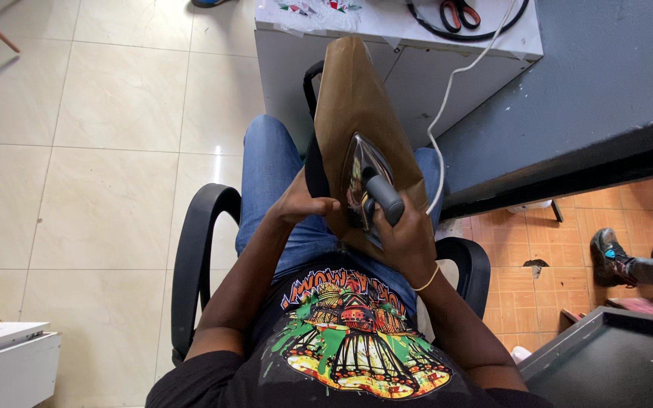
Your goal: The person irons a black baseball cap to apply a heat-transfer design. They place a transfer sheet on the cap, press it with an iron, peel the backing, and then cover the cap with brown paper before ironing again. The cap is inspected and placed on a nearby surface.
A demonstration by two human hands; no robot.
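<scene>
Right grip: the right hand (408, 240) is clenched round the grey handle of the iron (368, 189), pressing its soleplate flat on the brown piece (353, 106).
Left grip: the left hand (301, 204) clamps that piece's near edge just beside the iron, steadying it (it rests on the lap).
Cord: the white cord (455, 83) trails away to the desk (417, 45).

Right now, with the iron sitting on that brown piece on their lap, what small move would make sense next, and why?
Probably slide the iron up toward the narrow far end of the brown piece. The right hand grips its grey handle, with the iron on the piece's lower half, the upper part bare. The left hand holds the near left edge, steadying it.
</scene>
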